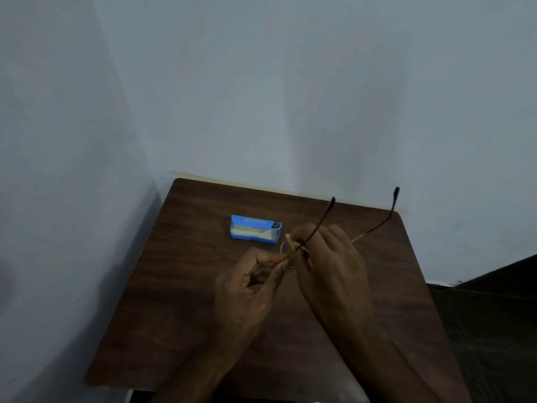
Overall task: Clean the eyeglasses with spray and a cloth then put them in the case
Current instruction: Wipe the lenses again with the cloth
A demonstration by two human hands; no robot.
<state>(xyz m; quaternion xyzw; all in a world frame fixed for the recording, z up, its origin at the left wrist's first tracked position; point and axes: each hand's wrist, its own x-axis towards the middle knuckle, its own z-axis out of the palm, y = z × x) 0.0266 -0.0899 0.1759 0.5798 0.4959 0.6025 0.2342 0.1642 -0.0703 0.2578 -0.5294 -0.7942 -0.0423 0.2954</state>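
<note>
Case (255,230): blue, rectangular, lying open on the table just above and left of frame centre. Its inside shows a pale lining; dim light hides any finer detail.

Eyeglasses (326,210): thin-framed, held up over the table at frame centre, right of the case and apart from it. Both temple arms are unfolded and point up and away toward the wall, dark tips uppermost.

Left hand (250,283): thumb and forefinger pinch the frame at the near end of the left temple; the other fingers are curled in.

Right hand (331,257): fingers curled, gripping a pale yellowish cloth (292,239) against the lens area. A bit of round lens rim shows between the two hands. How much of the lens the cloth covers, I cannot tell.

Table (180,286): dark wood-grain top with rounded corners, pushed into a corner. Wall (290,82): plain, pale blue-grey, filling the upper frame. Floor (494,330): dark, at lower right.
</note>
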